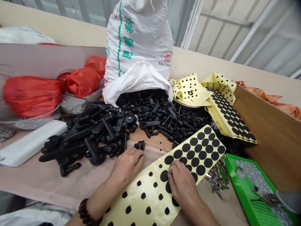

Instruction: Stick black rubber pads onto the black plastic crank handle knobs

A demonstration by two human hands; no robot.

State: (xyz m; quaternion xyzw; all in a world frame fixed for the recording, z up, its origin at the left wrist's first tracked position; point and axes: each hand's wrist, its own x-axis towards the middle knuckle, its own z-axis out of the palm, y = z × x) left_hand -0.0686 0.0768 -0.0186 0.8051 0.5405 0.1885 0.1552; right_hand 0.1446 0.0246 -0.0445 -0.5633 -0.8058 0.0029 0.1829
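Left hand [128, 163] has its fingers curled around a small black part [140, 144]. Right hand [183, 182] is bunched up, fingers touching the dotted yellow sheet [155, 192]; can't tell if they're pinching anything. Black parts pile [96, 131] crowds past the left fingertips, green tray [261, 212] right of both.
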